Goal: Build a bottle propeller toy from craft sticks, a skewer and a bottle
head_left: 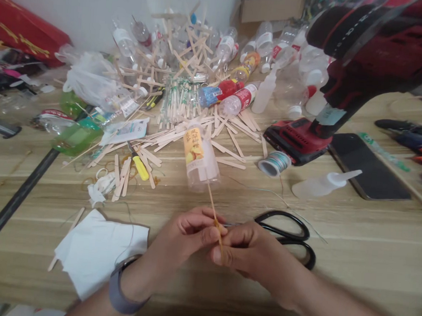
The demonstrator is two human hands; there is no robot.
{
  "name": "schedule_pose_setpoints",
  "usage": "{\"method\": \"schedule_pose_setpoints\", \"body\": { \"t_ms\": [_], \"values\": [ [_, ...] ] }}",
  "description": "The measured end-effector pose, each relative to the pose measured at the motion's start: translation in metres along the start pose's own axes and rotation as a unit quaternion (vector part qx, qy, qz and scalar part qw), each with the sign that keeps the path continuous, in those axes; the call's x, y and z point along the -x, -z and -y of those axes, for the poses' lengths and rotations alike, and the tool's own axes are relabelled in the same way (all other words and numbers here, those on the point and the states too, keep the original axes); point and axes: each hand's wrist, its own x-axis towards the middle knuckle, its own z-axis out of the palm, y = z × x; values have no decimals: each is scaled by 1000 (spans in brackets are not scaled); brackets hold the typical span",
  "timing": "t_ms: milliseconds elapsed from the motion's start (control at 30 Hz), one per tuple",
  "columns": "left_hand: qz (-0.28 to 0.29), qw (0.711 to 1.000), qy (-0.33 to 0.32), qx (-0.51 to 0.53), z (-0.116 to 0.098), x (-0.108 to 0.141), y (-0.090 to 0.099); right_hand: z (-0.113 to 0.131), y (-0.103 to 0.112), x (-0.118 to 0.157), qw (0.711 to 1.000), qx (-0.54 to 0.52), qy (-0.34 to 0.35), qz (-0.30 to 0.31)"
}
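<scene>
My left hand (pixel 193 234) pinches a thin wooden stick (pixel 212 201) between thumb and fingers. Close beside it, my right hand (pixel 251 252) has its thumb and fingers closed on the near end of the same stick, where a yellowish-brown wrap, perhaps a rubber band, shows at the fingertips. The stick's far end reaches a clear plastic bottle piece (pixel 200 159) with a yellow label; whether it is fixed inside I cannot tell. Black-handled scissors (pixel 285 230) lie by my right hand, their blades mostly hidden behind it.
A red-black cordless drill (pixel 322 117) stands tall at right, near a thread spool (pixel 274 163), a glue bottle (pixel 323 184) and a phone (pixel 369 166). Loose craft sticks (pixel 234 140) and plastic bottles crowd the back. White paper (pixel 96 251) and a yellow cutter (pixel 140 167) lie left.
</scene>
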Motion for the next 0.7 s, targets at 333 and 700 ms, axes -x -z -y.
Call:
{"method": "schedule_pose_setpoints", "body": {
  "t_ms": [333,700],
  "values": [
    [-7,883,-187,-430,-10,9,3,2,5,0,993,17,86,-77],
    [100,883,-247,-386,-8,10,5,-10,-1,1,992,21,66,-104]
  ]
}}
